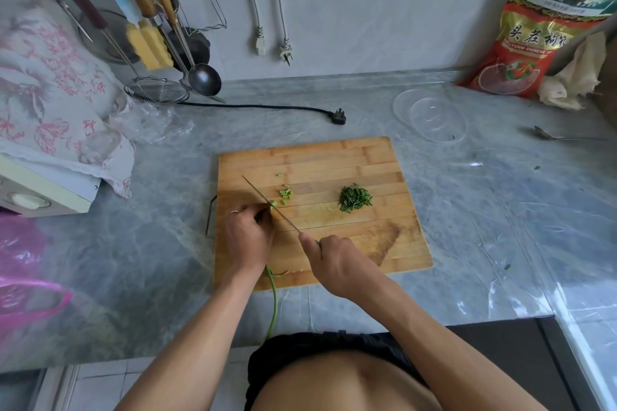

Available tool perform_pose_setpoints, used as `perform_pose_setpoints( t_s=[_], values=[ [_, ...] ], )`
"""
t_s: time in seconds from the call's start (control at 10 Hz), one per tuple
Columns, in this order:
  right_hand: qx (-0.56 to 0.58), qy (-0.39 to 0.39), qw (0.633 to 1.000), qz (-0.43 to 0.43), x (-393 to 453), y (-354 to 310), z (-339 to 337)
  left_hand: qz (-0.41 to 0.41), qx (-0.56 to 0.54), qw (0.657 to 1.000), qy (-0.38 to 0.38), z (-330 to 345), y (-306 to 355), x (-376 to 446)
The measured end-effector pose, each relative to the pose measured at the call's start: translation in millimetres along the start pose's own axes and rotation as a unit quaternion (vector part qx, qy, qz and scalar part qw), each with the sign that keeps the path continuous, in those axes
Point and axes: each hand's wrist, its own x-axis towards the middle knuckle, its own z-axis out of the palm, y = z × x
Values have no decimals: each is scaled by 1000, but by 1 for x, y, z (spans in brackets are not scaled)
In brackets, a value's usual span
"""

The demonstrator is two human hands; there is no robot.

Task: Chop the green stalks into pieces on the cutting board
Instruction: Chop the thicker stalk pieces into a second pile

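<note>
Head view: where the left hand (248,237) curls over the green stalks (273,307) on the cutting board (350,157), their cut ends are hidden.
Right hand (337,260): grips the knife (270,203), handle hidden.
Cut pieces (285,193): beyond the blade.

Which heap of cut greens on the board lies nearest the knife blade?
The small scatter of pale green chunky pieces, just right of the thin steel knife blade. The dark green finely shredded pile sits farther right, mid-board.
</note>
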Motion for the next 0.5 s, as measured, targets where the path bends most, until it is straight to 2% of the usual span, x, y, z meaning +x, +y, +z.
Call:
perform_pose_setpoints(
  t_s=[0.2,0.4,0.5],
  values=[
    [16,15,999,-24,2,-4,-1,0,6,1000,3,1,-1,1],
    [13,40,999,-23,13,-16,13,-55,9,998,-16,3,-1,0],
    [12,9,1000,-5,17,-18,9,-59,39,997,-23,3,-3,-2]
  ],
)
